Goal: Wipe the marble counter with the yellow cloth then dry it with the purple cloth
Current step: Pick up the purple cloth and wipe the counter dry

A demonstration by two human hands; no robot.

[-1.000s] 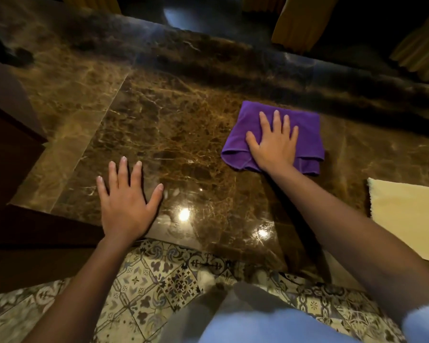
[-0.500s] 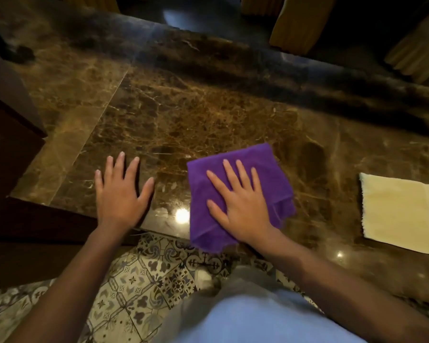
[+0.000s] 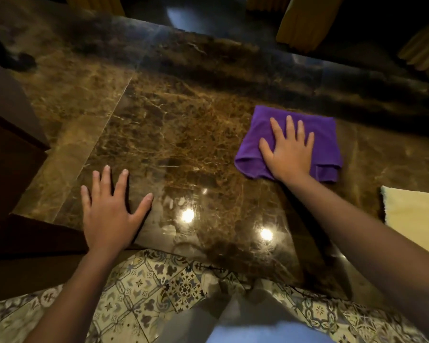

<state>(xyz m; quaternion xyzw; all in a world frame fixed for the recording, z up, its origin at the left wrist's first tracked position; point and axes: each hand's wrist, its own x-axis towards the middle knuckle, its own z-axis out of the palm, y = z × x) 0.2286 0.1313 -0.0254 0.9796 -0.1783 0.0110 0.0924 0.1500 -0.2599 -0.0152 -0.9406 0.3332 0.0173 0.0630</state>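
Drying looks to be the step in hand. Right of centre in the frame, the right hand [image 3: 289, 149] lies flat on the purple cloth [image 3: 286, 142], palm down and fingers spread; its grip is wide open, pressing on the cloth rather than closing around it. The cloth is folded and lies on the marble table [image 3: 174, 134], with a loose fold sticking out at its lower right corner. The left hand [image 3: 109, 209] rests at the lower left, palm flat on bare marble near the front edge, fingers fanned out, its grip also wide open and holding nothing. The yellow cloth [image 3: 414, 214] lies at the right edge of the frame, partly cut off, a little below the purple one and apart from it, untouched by either hand.

What could go wrong is mostly about the open palm. With no fingers curled around the fabric, a quick sweep could let the cloth bunch up or slide out from under the hand, and the loose fold could drag and leave streaks. A stroke towards the lower right could run into the yellow cloth and push it along or pick up damp from it. Marble here is glossy with bright light spots, so damp patches may be hard to tell from glare, and some area may get missed.
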